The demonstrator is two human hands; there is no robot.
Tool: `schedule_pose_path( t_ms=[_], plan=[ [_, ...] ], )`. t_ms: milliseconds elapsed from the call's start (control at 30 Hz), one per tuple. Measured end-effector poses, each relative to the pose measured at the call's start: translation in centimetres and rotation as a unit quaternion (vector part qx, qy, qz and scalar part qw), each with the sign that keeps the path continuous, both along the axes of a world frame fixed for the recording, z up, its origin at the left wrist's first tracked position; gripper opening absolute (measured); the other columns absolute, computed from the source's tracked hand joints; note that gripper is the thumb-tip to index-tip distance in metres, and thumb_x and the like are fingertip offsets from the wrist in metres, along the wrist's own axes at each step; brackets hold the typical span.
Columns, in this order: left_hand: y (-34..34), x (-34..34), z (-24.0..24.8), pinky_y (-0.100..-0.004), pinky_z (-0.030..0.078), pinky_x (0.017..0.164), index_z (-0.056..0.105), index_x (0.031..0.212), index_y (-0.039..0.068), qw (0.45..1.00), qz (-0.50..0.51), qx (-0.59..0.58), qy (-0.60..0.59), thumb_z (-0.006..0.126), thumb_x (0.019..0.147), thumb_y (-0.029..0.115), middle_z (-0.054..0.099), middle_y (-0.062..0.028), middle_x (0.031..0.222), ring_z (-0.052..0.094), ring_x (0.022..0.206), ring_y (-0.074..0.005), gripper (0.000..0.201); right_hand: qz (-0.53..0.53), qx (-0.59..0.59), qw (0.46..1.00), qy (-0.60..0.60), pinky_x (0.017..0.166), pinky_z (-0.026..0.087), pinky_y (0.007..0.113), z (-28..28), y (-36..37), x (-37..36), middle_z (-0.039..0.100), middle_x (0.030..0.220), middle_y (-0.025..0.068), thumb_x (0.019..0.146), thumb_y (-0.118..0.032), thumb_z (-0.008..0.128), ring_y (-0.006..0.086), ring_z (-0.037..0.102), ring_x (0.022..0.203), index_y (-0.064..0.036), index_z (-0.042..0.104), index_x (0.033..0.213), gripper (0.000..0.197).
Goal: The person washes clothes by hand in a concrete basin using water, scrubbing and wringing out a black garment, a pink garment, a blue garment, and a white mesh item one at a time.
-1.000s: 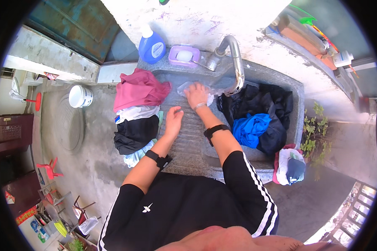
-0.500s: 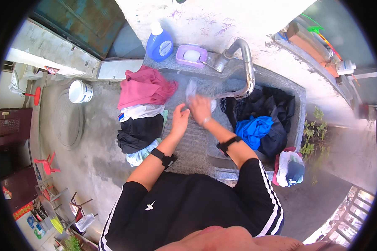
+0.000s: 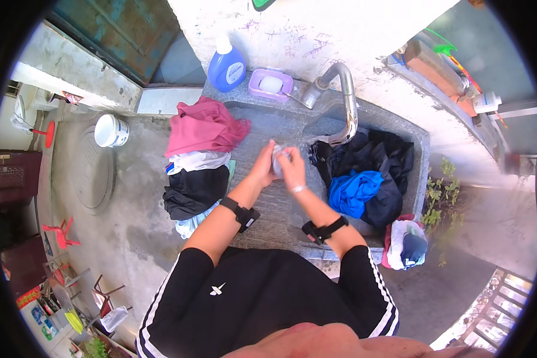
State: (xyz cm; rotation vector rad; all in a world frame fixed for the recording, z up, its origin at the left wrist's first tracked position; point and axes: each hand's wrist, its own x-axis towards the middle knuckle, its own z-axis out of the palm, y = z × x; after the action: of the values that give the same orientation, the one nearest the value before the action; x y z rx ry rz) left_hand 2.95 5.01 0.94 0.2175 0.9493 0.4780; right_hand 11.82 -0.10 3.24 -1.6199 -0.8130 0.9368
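Over the ribbed washboard side of a grey stone sink (image 3: pixel 253 215), my hands are close together on a small pale cloth (image 3: pixel 277 163), crumpled and mostly covered by fingers. My left hand (image 3: pixel 264 167) is closed around its left side. My right hand (image 3: pixel 293 170) grips it from the right. To the right of them, black clothes (image 3: pixel 394 158) and a bright blue garment (image 3: pixel 355 192) fill the basin. A curved metal faucet (image 3: pixel 350 107) reaches over it. On the left edge lies a pile with a pink garment (image 3: pixel 203 128) on top and a black garment (image 3: pixel 197 190) lower down.
A blue detergent bottle (image 3: pixel 227 71) and a lilac soap dish (image 3: pixel 259 89) with white soap (image 3: pixel 272 84) stand on the back ledge. More folded cloth (image 3: pixel 407 241) hangs at the right front corner. A white bucket (image 3: pixel 111 130) is on the floor at left.
My hands have come together on the pale cloth, which was blurred beside my right hand before. My left hand, open earlier, has closed on it.
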Motion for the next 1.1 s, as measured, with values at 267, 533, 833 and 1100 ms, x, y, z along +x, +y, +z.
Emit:
schedule_pose_path(
  t_ms=[267, 533, 833, 1100],
  plan=[
    [-1.1, 3.2, 1.5, -0.0293, 0.046, 0.065, 0.052, 0.093, 0.006, 0.988, 0.031, 0.148, 0.015, 0.052, 0.087, 0.026, 0.058, -0.0045, 0.085, 0.056, 0.073, -0.0147, 0.022, -0.014, -0.156, 0.915, -0.372, 0.061, 0.045, 0.045, -3.7, 2.0, 6.8, 0.057, 0.071, 0.0229, 0.084, -0.035, 0.047, 0.0379, 0.058, 0.068, -0.0047, 0.053, 0.073, 0.032],
    [0.4, 0.2, 2.3, -0.0458, 0.038, 0.082, 0.029, 0.131, 0.020, 0.956, -0.016, 0.197, 0.216, 0.057, 0.082, 0.029, 0.033, -0.0104, 0.127, 0.037, 0.111, -0.0282, 0.057, -0.007, -0.051, 0.930, -0.365, 0.078, 0.043, 0.040, -9.2, 5.4, 10.9, 0.060, 0.089, 0.0219, 0.077, -0.038, 0.057, 0.0363, 0.057, 0.088, -0.0034, 0.057, 0.097, 0.040],
    [-0.5, -1.2, 1.0, -0.0502, 0.041, 0.080, 0.033, 0.127, 0.018, 0.991, 0.042, 0.056, 0.113, 0.050, 0.084, 0.041, 0.040, -0.0112, 0.124, 0.042, 0.110, -0.0311, 0.051, 0.159, 0.026, 0.986, -0.034, 0.055, 0.039, 0.028, -3.6, 2.1, 4.0, 0.047, 0.060, 0.0048, 0.073, -0.014, 0.053, 0.0136, 0.045, 0.058, -0.0037, 0.048, 0.069, 0.012],
    [-0.7, 0.3, -1.0, -0.0376, 0.048, 0.073, 0.053, 0.100, 0.005, 0.986, 0.019, 0.013, -0.164, 0.044, 0.089, 0.030, 0.059, -0.0070, 0.092, 0.059, 0.082, -0.0211, 0.029, 0.070, 0.010, 0.902, -0.426, 0.051, 0.045, 0.044, -2.6, 0.6, 1.5, 0.055, 0.059, 0.0174, 0.083, -0.030, 0.047, 0.0345, 0.057, 0.055, -0.0054, 0.048, 0.079, 0.025]
  ],
)
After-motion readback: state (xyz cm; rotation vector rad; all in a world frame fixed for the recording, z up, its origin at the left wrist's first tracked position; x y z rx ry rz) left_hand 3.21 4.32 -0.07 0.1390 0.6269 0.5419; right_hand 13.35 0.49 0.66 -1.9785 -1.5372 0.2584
